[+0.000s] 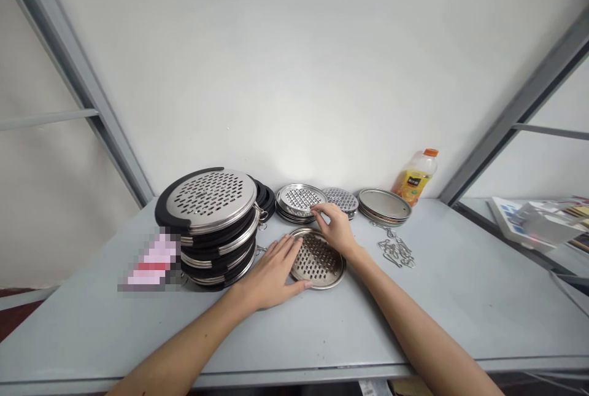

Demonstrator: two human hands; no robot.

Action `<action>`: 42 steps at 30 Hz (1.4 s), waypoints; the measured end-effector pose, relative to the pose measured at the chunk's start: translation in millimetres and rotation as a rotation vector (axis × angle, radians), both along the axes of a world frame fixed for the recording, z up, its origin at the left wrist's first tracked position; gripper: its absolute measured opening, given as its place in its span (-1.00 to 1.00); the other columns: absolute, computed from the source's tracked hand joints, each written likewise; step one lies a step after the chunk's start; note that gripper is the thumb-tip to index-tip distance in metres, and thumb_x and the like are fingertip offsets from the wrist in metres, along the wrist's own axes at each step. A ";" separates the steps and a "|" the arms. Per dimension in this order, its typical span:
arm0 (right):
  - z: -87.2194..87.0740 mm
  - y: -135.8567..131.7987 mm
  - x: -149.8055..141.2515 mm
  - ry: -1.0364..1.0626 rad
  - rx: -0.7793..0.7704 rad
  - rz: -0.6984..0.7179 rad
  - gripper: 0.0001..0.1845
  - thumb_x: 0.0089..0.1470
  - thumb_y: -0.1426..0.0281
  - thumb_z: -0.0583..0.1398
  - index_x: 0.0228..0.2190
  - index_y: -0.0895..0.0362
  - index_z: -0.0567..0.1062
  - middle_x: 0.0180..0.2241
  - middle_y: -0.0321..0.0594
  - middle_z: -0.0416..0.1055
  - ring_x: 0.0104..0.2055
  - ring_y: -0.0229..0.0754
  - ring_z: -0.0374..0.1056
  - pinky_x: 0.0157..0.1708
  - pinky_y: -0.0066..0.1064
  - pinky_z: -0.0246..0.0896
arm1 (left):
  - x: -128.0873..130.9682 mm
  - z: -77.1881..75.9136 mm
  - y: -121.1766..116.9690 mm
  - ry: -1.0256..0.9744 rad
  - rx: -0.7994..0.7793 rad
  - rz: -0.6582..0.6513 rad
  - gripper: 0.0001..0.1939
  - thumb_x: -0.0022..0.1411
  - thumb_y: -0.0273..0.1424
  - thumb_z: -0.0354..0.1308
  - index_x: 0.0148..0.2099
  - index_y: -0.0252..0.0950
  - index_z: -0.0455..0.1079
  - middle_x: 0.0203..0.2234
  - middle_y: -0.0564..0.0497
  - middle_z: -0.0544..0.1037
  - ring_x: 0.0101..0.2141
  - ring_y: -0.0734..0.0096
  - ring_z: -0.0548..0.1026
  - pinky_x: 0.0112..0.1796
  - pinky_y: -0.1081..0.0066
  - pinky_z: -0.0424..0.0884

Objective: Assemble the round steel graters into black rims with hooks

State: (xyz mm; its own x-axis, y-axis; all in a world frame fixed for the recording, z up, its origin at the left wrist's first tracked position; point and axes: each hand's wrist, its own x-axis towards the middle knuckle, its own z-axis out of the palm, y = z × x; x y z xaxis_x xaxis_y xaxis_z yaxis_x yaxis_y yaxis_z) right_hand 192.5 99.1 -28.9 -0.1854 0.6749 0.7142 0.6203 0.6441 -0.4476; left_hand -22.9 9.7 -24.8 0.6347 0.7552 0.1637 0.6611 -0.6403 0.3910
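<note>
When viewed from above, note a perforated metal plate (pixel 318 267) lying near the centre of the frame on a grey desk (pixel 460 304). Note the left hand (pixel 269 276) spread wide at its left side — a loose grip, with nothing clasped. Record the right hand (pixel 338 230) just behind, reaching to a bright grater plate (pixel 299 198) atop a low stack, with thumb and forefinger drawn narrow at the near right rim. Cannot confirm a firm pinch in that grip.

Advise contact on the plain rim only, clear of the possibly sharp holes. For any lift, advise separating one plate from those beneath and keeping it level — judged liable to cling or scrape otherwise. Suggest light pressure from the left hand, to avoid skidding the near plate.

Log also a tall stack of black-edged discs (pixel 214 199) at left of frame, with solid round plates (pixel 384 202), loose metal hooks (pixel 396 252) and an orange-capped bottle (pixel 415 182) right of centre.
</note>
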 end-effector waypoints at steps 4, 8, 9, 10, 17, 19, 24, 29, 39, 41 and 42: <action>1.9 -0.6 0.3 -0.030 0.001 -0.015 -0.78 0.22 0.37 0.04 -0.23 0.07 0.47 -0.23 -0.10 0.49 -0.12 -0.02 0.36 -0.06 -0.14 0.26 | 0.4 4.7 -1.5 -0.002 -0.029 0.006 -0.17 0.24 0.02 0.00 0.37 -0.31 -0.16 0.32 -0.17 -0.03 0.31 0.11 -0.11 0.24 0.09 -0.02; 3.5 -1.8 -1.0 -0.060 0.019 0.001 -0.77 0.22 0.39 0.03 -0.19 0.07 0.46 -0.23 -0.10 0.47 -0.10 -0.02 0.33 -0.04 -0.14 0.25 | 0.6 8.0 -2.3 0.014 -0.042 0.009 -0.18 0.25 0.02 -0.01 0.37 -0.29 -0.16 0.32 -0.15 -0.04 0.31 0.12 -0.12 0.24 0.09 -0.03; 3.5 -1.7 -1.1 -0.062 0.026 0.008 -0.77 0.21 0.40 0.03 -0.18 0.07 0.46 -0.21 -0.10 0.46 -0.09 -0.02 0.32 -0.03 -0.14 0.24 | 0.7 8.3 -2.3 0.016 -0.041 0.008 -0.19 0.25 0.03 -0.02 0.37 -0.28 -0.16 0.32 -0.14 -0.04 0.31 0.13 -0.12 0.24 0.09 -0.03; 3.1 -1.3 -1.0 -0.066 0.034 0.015 -0.76 0.21 0.40 0.04 -0.16 0.07 0.46 -0.20 -0.09 0.46 -0.08 -0.01 0.32 -0.02 -0.13 0.24 | 0.8 8.4 -2.3 0.018 -0.039 0.006 -0.19 0.26 0.03 -0.02 0.37 -0.29 -0.16 0.32 -0.15 -0.03 0.31 0.13 -0.12 0.24 0.10 -0.04; -3.8 5.6 2.5 -0.084 0.117 0.008 -0.80 0.18 0.40 0.10 -0.23 0.08 0.53 -0.24 -0.09 0.43 -0.13 -0.03 0.32 -0.08 -0.11 0.28 | 0.5 6.8 -1.7 0.012 -0.048 0.001 -0.18 0.26 0.03 -0.03 0.38 -0.29 -0.18 0.33 -0.14 -0.04 0.31 0.09 -0.13 0.24 0.08 -0.04; -3.9 6.6 3.6 -0.078 0.150 0.003 -0.83 0.17 0.42 0.12 -0.28 0.09 0.53 -0.27 -0.11 0.44 -0.12 -0.04 0.32 -0.09 -0.12 0.29 | 0.4 6.4 -1.8 0.020 -0.049 0.009 -0.17 0.26 0.03 -0.03 0.38 -0.28 -0.22 0.33 -0.13 -0.08 0.31 0.09 -0.14 0.24 0.09 -0.04; 3.3 3.8 7.4 -0.020 0.263 -0.027 -0.83 0.17 0.45 0.13 -0.28 0.06 0.53 -0.27 -0.14 0.49 -0.13 -0.08 0.35 -0.08 -0.14 0.30 | 0.1 4.8 -1.4 -0.007 -0.024 0.004 -0.15 0.25 0.00 0.01 0.39 -0.25 -0.27 0.33 -0.13 -0.08 0.31 0.10 -0.11 0.24 0.11 -0.03; 21.1 -7.3 13.7 0.126 0.356 -0.091 -0.86 0.12 0.47 0.16 -0.30 0.06 0.53 -0.28 -0.16 0.51 -0.18 -0.10 0.39 -0.10 -0.19 0.31 | -0.1 3.5 -0.9 -0.080 0.012 -0.004 -0.08 0.23 -0.09 0.10 0.39 -0.24 -0.39 0.34 -0.15 -0.10 0.30 0.10 -0.07 0.23 0.13 0.01; 43.6 -10.6 33.3 0.949 -0.382 0.239 -0.75 -0.08 0.23 0.32 -0.37 0.12 0.55 -0.39 -0.22 0.54 -0.32 -0.13 0.43 -0.24 -0.28 0.29 | 5.5 9.2 0.1 -0.316 0.255 0.211 -0.11 0.26 -0.30 0.11 0.38 -0.16 -0.45 0.32 -0.16 -0.08 0.28 0.10 -0.02 0.21 0.11 0.06; 45.4 -12.4 37.5 0.991 -0.565 0.377 -0.75 -0.09 0.23 0.32 -0.36 0.12 0.55 -0.38 -0.22 0.54 -0.33 -0.14 0.43 -0.27 -0.29 0.30 | 6.2 8.8 0.2 -0.365 0.315 0.239 -0.05 0.22 -0.31 0.17 0.38 -0.15 -0.46 0.32 -0.18 -0.08 0.28 0.08 -0.01 0.21 0.10 0.06; 45.9 -13.4 39.2 0.992 -0.649 0.434 -0.75 -0.08 0.23 0.32 -0.35 0.11 0.56 -0.38 -0.22 0.55 -0.34 -0.15 0.44 -0.29 -0.30 0.30 | 6.1 8.4 0.5 -0.393 0.333 0.246 0.00 0.19 -0.30 0.20 0.38 -0.15 -0.49 0.32 -0.19 -0.10 0.28 0.07 -0.01 0.21 0.09 0.06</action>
State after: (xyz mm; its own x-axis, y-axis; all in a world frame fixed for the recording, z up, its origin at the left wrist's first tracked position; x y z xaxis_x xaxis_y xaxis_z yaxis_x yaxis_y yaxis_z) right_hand 231.7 85.7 17.0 -0.0545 0.9707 0.2340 -0.3698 0.1980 -0.9078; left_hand -16.7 10.2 -16.4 0.2900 0.7403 0.6065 0.6524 -0.6166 0.4407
